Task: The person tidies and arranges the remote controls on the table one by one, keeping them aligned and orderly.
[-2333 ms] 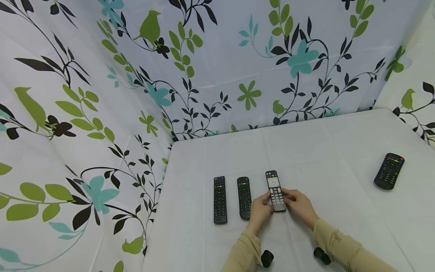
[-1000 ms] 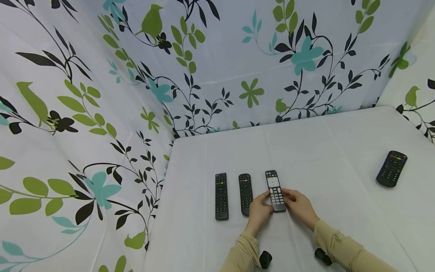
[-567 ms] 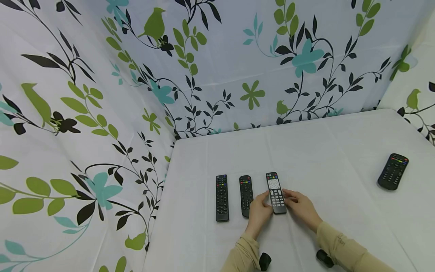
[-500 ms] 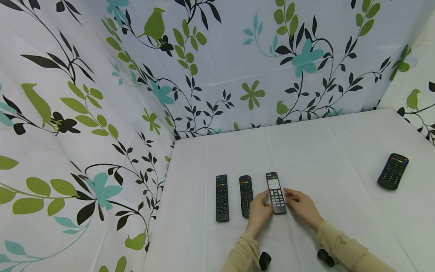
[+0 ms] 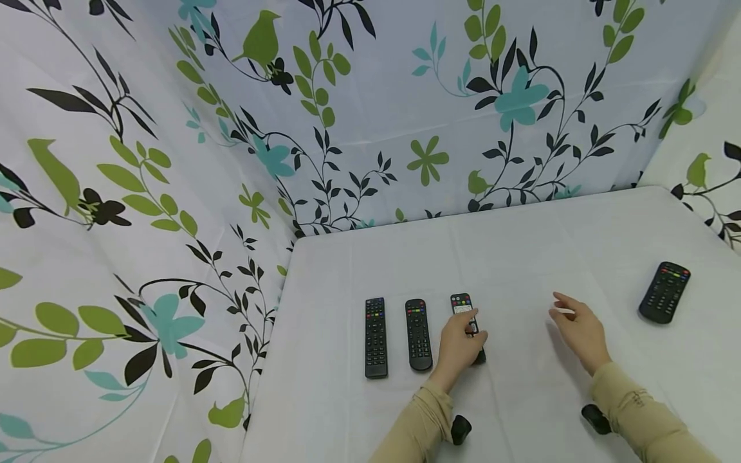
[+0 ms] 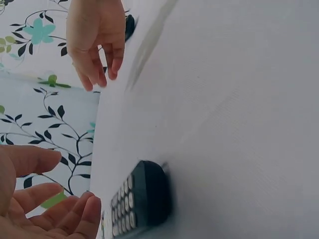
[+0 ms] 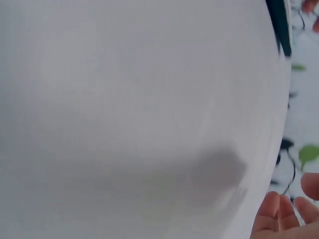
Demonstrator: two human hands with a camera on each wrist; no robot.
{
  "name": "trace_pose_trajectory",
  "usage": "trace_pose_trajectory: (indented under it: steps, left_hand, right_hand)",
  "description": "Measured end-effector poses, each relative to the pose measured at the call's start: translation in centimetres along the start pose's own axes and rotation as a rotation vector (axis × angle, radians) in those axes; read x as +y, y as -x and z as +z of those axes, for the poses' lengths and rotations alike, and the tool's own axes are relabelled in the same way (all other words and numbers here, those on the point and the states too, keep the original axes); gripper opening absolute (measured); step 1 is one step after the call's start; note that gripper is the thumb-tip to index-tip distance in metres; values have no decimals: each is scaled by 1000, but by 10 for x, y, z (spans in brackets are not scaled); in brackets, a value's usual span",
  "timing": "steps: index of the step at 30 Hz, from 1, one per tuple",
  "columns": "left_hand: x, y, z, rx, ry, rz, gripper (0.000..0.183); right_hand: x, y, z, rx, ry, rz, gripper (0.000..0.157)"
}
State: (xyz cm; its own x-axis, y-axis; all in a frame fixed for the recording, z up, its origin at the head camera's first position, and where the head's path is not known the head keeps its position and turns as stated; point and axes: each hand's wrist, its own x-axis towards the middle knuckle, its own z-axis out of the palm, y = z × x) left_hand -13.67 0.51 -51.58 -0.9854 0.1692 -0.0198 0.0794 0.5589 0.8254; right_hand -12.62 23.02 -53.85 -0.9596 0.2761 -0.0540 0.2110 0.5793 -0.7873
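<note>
In the head view my left hand (image 5: 457,344) hovers over a black remote control (image 5: 461,301) with a pale upper panel, covering most of its keypad. The left wrist view shows that remote's keypad end (image 6: 134,201) on the table, with the left thumb and fingers apart beside it and nothing between them. My right hand (image 5: 581,331) is off to the right above the white cloth, its fingers loosely bent and holding nothing. Its shadow falls on the cloth in the right wrist view.
Two more black remotes, a long one (image 5: 376,337) and a shorter one (image 5: 419,334), lie side by side to the left. A rounded remote (image 5: 664,292) lies slanted at the far right of the white-covered table (image 5: 521,257). Patterned curtains (image 5: 370,116) hang behind.
Earlier both hands held the pale-panelled remote at its sides. My right hand has let go and moved right; my left hand has lifted off its side and is now over it.
</note>
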Motion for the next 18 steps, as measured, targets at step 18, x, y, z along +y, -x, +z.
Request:
trace_pose_trajectory:
  steps: [18]
  left_hand:
    - [30, -18, 38, -115, -42, 17, 47]
  right_hand:
    - [79, -43, -78, 393, -20, 396, 74]
